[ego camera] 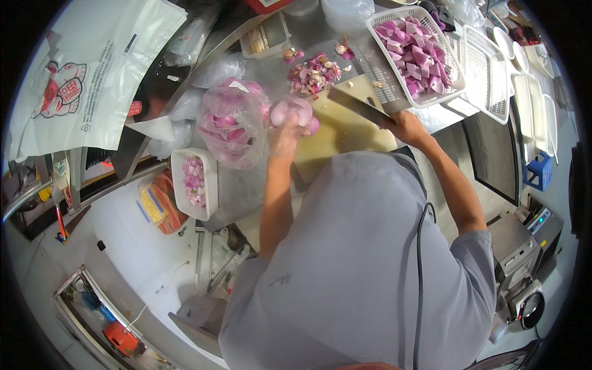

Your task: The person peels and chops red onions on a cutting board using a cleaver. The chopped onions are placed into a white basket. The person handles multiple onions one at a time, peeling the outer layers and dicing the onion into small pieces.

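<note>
A cleaver [357,105] with a broad steel blade is gripped by its handle in my right hand [406,128]. Its blade slants over the upper part of a pale yellow cutting board [340,129]. Slightly blurred, my left hand [284,138] is at the board's left edge, holding a peeled red onion [296,111] that appears cut. Another piece of red onion [313,126] shows beside those fingers. Close to my left hand stands a clear plastic bag [231,134] of red onions. Onion trimmings [314,74] are heaped beyond the board.
White baskets stand at right, one [455,92] holding cut onion, the other [485,69] beside it. A white tub [210,185] of small onion pieces sits near the table's left edge. A clear container [280,44] is at the back. A printed plastic bag [106,60] hangs upper left.
</note>
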### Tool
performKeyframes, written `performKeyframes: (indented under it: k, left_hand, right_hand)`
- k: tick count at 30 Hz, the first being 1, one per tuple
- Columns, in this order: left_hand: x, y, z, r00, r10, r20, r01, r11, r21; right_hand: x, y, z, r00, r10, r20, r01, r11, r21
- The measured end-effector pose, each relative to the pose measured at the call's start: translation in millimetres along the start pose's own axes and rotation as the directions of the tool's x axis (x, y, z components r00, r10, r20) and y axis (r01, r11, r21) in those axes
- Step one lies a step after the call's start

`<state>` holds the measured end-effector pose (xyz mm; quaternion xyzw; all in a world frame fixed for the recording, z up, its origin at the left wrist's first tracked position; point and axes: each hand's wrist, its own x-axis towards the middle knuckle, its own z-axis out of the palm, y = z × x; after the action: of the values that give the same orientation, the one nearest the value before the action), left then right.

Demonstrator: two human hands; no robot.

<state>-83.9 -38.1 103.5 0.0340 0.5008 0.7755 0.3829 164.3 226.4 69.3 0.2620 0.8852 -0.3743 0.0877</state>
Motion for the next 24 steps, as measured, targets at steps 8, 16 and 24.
performKeyframes:
  k: [8,16,24]
  left_hand:
    - [-34,32,28,0.995,-0.027,0.097,0.022,0.999,0.043]
    - [-47,37,34,0.991,0.005,0.133,-0.009,0.999,0.031]
    - [-61,15,4,0.996,0.022,-0.085,-0.006,0.983,0.185]
  right_hand:
    - [-24,73,-23,0.95,-0.03,0.309,0.105,0.968,-0.227]
    - [55,40,-16,0.966,-0.141,0.216,0.204,0.93,-0.306]
    - [81,7,8,0.989,-0.121,0.082,0.14,0.946,-0.292]
